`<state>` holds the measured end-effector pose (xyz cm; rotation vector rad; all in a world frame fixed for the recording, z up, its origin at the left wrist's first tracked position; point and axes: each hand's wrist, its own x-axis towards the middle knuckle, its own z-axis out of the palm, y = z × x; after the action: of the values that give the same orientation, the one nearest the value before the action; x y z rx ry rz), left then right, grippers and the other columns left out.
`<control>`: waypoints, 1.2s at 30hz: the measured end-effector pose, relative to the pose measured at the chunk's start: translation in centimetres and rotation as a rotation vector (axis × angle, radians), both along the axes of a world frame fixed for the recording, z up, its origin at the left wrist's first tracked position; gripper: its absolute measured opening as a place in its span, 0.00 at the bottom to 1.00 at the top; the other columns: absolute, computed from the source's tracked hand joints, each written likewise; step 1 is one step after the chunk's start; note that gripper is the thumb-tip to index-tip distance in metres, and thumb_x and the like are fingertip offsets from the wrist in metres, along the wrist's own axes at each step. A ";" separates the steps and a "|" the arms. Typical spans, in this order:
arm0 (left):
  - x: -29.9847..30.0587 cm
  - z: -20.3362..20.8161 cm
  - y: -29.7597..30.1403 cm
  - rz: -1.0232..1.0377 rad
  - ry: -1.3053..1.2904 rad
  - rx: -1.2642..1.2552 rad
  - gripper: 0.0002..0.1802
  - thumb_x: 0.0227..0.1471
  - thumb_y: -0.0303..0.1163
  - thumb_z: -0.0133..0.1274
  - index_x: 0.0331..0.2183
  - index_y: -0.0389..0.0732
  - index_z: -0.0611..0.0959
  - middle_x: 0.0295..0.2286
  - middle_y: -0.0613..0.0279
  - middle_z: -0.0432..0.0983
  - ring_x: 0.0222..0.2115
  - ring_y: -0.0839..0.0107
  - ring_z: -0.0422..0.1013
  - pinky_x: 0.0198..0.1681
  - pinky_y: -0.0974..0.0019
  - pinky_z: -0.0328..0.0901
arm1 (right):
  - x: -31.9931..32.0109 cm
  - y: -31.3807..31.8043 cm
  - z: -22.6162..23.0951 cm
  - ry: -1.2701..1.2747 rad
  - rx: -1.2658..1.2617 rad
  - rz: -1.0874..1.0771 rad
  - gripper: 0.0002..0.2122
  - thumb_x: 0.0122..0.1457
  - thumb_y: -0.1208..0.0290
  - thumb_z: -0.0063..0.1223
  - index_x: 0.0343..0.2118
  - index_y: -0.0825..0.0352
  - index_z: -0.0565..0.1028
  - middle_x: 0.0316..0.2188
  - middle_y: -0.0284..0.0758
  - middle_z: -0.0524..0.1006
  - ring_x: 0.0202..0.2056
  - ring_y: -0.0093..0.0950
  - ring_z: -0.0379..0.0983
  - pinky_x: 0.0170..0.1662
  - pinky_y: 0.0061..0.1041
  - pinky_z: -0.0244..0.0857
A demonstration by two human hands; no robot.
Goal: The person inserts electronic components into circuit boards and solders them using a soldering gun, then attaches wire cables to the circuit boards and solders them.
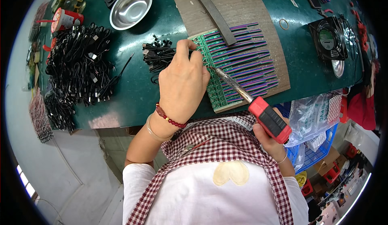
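Left hand (182,85) pinches a wire over the board (226,69); right hand (270,138) clasps the soldering iron (258,107).

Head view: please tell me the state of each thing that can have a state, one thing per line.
Left hand: closed in a pinch at the left edge of the board.
Right hand: gripping the soldering iron.
Soldering iron: held, tip at the board.
Board: lies flat on a brown mat, coloured wires laid in rows.
Bar: lies across the wires.
Bowl: upright, empty.
Fan: cannot tell if running.
Cables: heaped, loose.
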<state>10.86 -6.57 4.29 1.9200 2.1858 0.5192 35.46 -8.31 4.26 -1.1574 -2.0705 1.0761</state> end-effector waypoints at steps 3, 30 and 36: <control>0.0 -0.2 0.0 0.025 -0.016 0.053 0.05 0.37 0.24 0.53 0.21 0.36 0.72 0.36 0.60 0.69 0.20 0.61 0.71 0.21 0.63 0.66 | -0.1 0.0 0.1 -0.003 -0.010 0.007 0.12 0.43 0.73 0.63 0.28 0.69 0.71 0.18 0.34 0.73 0.16 0.25 0.71 0.20 0.20 0.62; 0.0 -0.1 0.0 -0.001 0.005 0.028 0.04 0.38 0.24 0.53 0.22 0.35 0.74 0.37 0.61 0.68 0.22 0.63 0.71 0.22 0.63 0.67 | 1.1 -1.6 -1.1 0.033 -0.161 -0.140 0.13 0.42 0.75 0.61 0.33 0.70 0.74 0.26 0.36 0.75 0.24 0.28 0.74 0.27 0.23 0.67; 0.0 -0.2 0.1 0.002 0.006 0.046 0.05 0.37 0.24 0.54 0.21 0.35 0.74 0.37 0.62 0.68 0.22 0.63 0.71 0.22 0.64 0.67 | 0.5 -0.9 -0.7 0.030 -0.068 -0.049 0.13 0.41 0.76 0.61 0.32 0.70 0.74 0.25 0.36 0.75 0.23 0.28 0.74 0.27 0.22 0.67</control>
<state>10.83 -6.51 4.07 1.9451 2.1984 0.5697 35.92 -9.20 3.58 -1.2110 -1.9863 1.1416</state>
